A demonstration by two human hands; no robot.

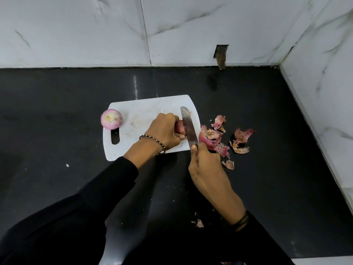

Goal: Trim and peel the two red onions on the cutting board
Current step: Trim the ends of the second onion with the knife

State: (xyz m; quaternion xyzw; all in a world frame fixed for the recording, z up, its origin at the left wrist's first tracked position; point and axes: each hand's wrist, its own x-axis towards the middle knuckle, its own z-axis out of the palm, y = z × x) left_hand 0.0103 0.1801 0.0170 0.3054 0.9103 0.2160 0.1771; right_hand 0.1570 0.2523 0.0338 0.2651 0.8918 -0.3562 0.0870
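Two onions (111,119) (179,129), one knife (188,125), one board (145,111)

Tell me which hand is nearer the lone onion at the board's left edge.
Left. The left hand grips the other onion on the board, right of the lone onion; the right hand holds the knife farther right, at the board's right edge.

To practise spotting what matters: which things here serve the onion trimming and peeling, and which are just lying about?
In use: board; knife in right hand; onion in left hand; second onion at the board's left edge.
Lying about: peels on the counter right of the board; small scraps nearer the person.
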